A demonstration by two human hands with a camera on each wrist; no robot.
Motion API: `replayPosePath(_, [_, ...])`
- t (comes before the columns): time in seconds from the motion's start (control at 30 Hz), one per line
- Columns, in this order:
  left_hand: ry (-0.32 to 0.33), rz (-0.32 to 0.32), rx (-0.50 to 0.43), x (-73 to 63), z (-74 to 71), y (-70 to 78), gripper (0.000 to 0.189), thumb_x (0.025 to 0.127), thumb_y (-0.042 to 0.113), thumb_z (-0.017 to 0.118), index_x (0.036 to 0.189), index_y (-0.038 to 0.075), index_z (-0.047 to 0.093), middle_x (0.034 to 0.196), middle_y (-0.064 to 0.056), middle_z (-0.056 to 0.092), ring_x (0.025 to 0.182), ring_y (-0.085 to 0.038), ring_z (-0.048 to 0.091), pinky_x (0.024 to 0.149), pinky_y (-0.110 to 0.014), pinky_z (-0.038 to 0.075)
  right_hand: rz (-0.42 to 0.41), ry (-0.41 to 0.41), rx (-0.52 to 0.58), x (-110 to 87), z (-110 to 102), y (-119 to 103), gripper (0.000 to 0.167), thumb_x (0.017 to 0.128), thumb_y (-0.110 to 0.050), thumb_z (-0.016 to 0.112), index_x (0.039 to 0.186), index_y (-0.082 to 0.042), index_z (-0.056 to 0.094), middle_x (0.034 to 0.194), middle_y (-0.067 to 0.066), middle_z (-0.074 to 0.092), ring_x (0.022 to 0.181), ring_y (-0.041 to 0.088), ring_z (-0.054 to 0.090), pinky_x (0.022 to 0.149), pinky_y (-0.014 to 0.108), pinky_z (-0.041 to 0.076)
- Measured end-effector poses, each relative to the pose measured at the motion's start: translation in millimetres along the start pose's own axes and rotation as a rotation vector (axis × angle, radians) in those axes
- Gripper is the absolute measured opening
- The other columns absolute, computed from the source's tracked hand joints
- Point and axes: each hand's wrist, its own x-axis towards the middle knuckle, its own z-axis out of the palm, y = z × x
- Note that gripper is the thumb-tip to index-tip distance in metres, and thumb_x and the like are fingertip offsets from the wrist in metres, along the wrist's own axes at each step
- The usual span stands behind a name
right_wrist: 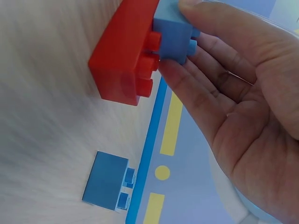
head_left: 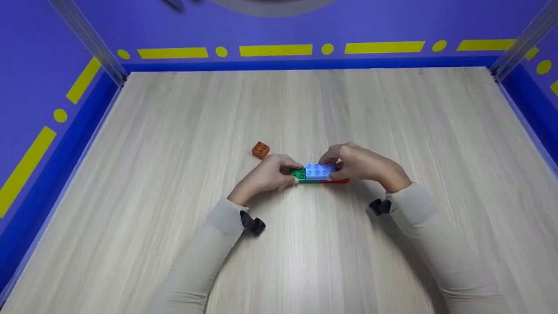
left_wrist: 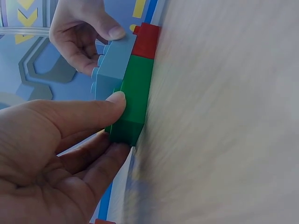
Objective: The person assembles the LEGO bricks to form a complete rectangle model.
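Note:
A light blue toy building brick (head_left: 318,171) sits across the tops of a green brick (left_wrist: 138,95) and a red brick (right_wrist: 122,56), which lie end to end. The left hand (head_left: 275,172) pinches the green brick's free end between thumb and fingers, its thumb lying close to the light blue brick. From the other side, the right hand (head_left: 364,163) pinches the light blue brick with its thumb on the near side and fingers on the far side. Red studs stay bare beyond the light blue brick in the right wrist view.
An orange-brown brick (head_left: 260,149) lies on the wood-look table (head_left: 283,109), just beyond the left hand. Another blue brick (right_wrist: 105,181) rests on the table in the right wrist view; the head view does not show it. Blue-purple panels (head_left: 279,30) border the table.

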Motion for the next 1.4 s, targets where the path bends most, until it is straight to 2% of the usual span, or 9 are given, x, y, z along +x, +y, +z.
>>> replayPosePath(0.23, [-0.005,0.016,0.009,-0.3,-1.1,-0.4,0.036,0.083,0.008,0.072,0.119,0.007,0.068,0.121,-0.007,0.066,0.117,-0.021,0.057,0.104,-0.034,0.042,-0.015,0.011,-0.006,-0.2,1.4,1.6,0.031,0.082,-0.008,0.074,0.112,-0.003,0.069,0.11,0.011,0.067,0.1,0.025,0.065,0.085,0.04,0.055])
replayPosePath(0.8, [-0.071,0.089,0.087,-1.2,-9.8,2.1,0.034,0.087,0.012,0.07,0.12,0.006,0.067,0.119,-0.007,0.065,0.112,-0.019,0.058,0.099,-0.034,0.045,-0.005,-0.007,0.001,-0.8,-0.2,0.8,0.031,0.083,-0.008,0.073,0.113,-0.003,0.069,0.111,0.011,0.066,0.1,0.024,0.065,0.085,0.04,0.055])
replayPosePath(0.97, [-0.035,0.131,0.137,-3.9,-17.6,2.6,0.03,0.088,0.016,0.07,0.117,0.007,0.069,0.117,-0.005,0.066,0.115,-0.02,0.057,0.101,-0.036,0.044,0.008,-0.014,-0.005,0.0,-1.0,0.3,0.032,0.083,-0.007,0.072,0.114,-0.003,0.068,0.113,0.011,0.066,0.101,0.025,0.065,0.087,0.04,0.055])
replayPosePath(1.17, [0.023,0.176,0.204,-7.6,-28.4,0.8,0.031,0.089,0.016,0.068,0.119,0.006,0.067,0.121,-0.005,0.064,0.121,-0.021,0.054,0.106,-0.036,0.041,0.026,-0.018,-0.006,0.1,-1.4,-0.3,0.033,0.083,-0.008,0.073,0.116,-0.003,0.068,0.114,0.011,0.066,0.103,0.025,0.065,0.088,0.041,0.054])
replayPosePath(1.4, [0.049,0.167,0.273,-12.0,-40.5,-4.0,0.037,0.089,0.015,0.068,0.124,0.005,0.064,0.129,-0.006,0.06,0.126,-0.023,0.05,0.109,-0.038,0.037,0.034,-0.017,-0.004,-0.2,0.0,0.9,0.033,0.083,-0.009,0.073,0.116,-0.004,0.068,0.116,0.011,0.066,0.102,0.024,0.065,0.089,0.041,0.054])
